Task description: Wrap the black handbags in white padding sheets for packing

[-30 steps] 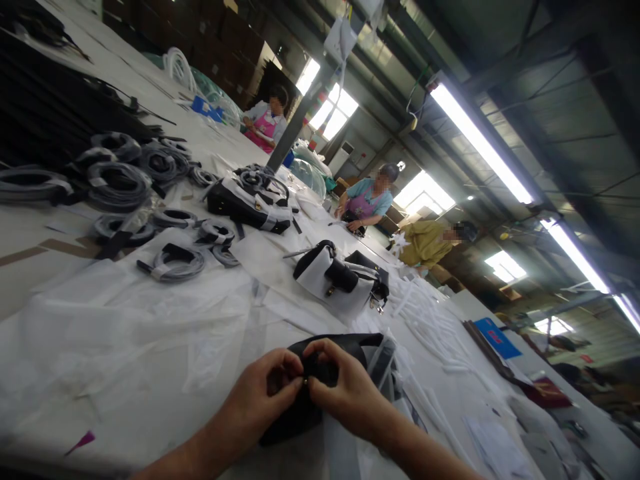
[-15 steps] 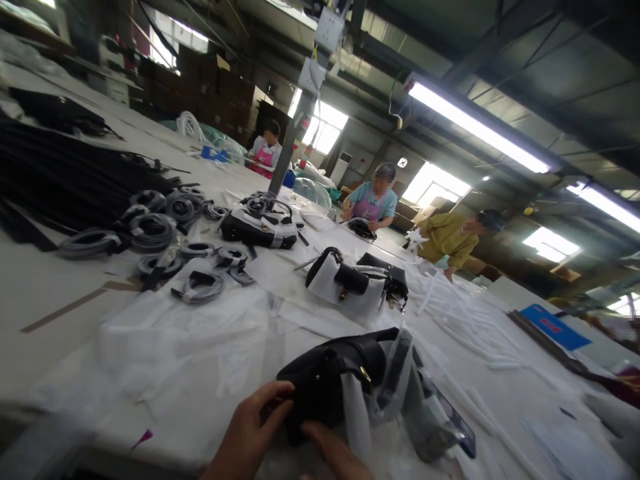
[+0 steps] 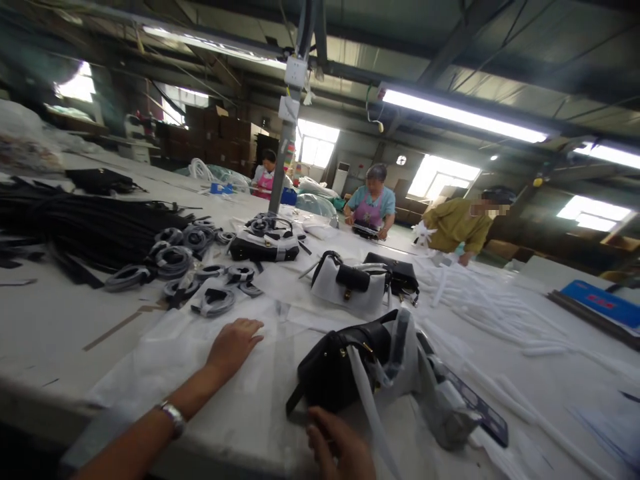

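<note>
In front of me a black handbag (image 3: 330, 373) lies on the table, with clear plastic wrap and pale strips about its handle and front. My left hand (image 3: 234, 347) is off the bag, its fingers stretched over thin white sheets (image 3: 170, 353) to the left. It holds nothing that I can see. Just below the bag's near edge is my right hand (image 3: 343, 443), thumb and fingers apart and no object visible between them. A short black strap end (image 3: 295, 400) hangs from the bag's left side, near that hand.
Coiled grey-wrapped straps (image 3: 173, 260) and a heap of black straps (image 3: 100, 230) lie left. Another handbag (image 3: 350, 287) stands beyond mine, and white foam tubes (image 3: 480, 310) spread right. A phone-like dark item (image 3: 480, 407) lies nearby. Co-workers (image 3: 370, 200) work across the table.
My left hand has let go of the bag and moved up and left over the sheets. My right hand has come slightly away from the bag. The view has levelled somewhat.
</note>
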Motion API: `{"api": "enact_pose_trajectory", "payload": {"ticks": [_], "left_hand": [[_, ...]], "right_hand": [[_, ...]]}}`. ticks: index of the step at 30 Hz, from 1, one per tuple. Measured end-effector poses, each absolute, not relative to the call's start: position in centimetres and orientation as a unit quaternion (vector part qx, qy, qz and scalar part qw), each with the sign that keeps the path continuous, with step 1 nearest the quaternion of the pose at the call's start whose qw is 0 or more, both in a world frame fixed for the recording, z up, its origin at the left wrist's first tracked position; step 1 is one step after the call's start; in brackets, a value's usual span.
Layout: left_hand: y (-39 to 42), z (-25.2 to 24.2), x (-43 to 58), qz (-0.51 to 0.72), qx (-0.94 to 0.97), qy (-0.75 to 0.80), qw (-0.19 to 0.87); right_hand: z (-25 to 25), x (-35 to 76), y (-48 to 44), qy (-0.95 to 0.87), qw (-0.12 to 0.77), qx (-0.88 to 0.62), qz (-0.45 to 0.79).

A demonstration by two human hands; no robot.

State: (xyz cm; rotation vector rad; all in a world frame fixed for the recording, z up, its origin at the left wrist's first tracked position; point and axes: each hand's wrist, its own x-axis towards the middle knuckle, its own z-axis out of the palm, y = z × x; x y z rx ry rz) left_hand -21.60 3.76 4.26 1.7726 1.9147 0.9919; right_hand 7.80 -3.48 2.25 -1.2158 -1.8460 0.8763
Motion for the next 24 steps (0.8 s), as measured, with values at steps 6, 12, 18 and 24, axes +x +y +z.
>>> {"api": "enact_pose_trajectory", "payload": {"ticks": [6, 12, 18, 24], "left_hand": [[5.9, 4.8, -22.5, 0.292, 0.655, 0.668, 0.199], [3.5, 8.2, -22.6, 0.346, 0.648, 0.587, 0.34], [-2.0, 9.3, -22.0, 0.367, 0.581, 0.547, 0.478], [-5.3, 7.7, -22.4, 0.381, 0.547, 0.534, 0.52]], "right_hand": [[2.2, 3.9, -1.9, -0.645, 0.335, -0.522, 0.445], [3.7, 0.6, -0.7, -0.55, 0.361, -0.52, 0.544], [6.1, 0.8, -0.8, -0.568, 0.354, -0.459, 0.585], [8.0, 1.6, -1.6, -0.576, 0.379, -0.382, 0.615]]}}
